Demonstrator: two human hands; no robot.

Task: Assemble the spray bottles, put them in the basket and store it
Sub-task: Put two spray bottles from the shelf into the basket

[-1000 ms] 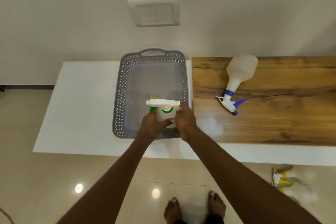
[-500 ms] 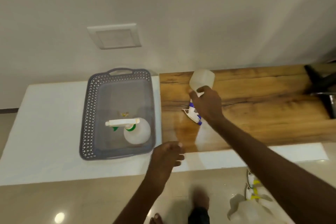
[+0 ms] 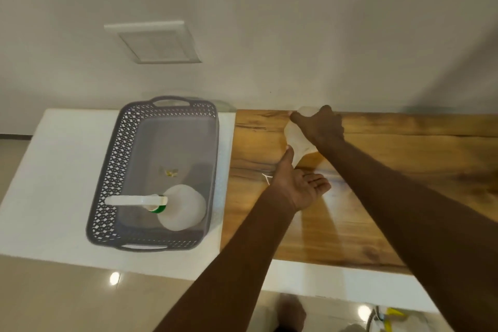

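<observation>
A grey lattice basket (image 3: 113, 170) stands on the white counter (image 3: 54, 170). Inside it lies a translucent spray bottle with a green collar (image 3: 183, 207), its white head pointing left. A second translucent bottle (image 3: 295, 140) rests on the wooden board (image 3: 404, 170), and my right hand (image 3: 320, 125) is closed over its body near the wall. My left hand (image 3: 299, 183) is open, palm up, at the bottle's neck with the thumb against it. It hides most of the blue spray head.
The wall with a white switch plate (image 3: 153, 42) rises directly behind the counter. On the floor at the lower right lies a yellow spray part (image 3: 388, 315). My feet show below the counter's front edge.
Both hands left the green-collared bottle lying in the basket. My right hand reached to the board and gripped the second bottle. My left hand followed and opened at its neck.
</observation>
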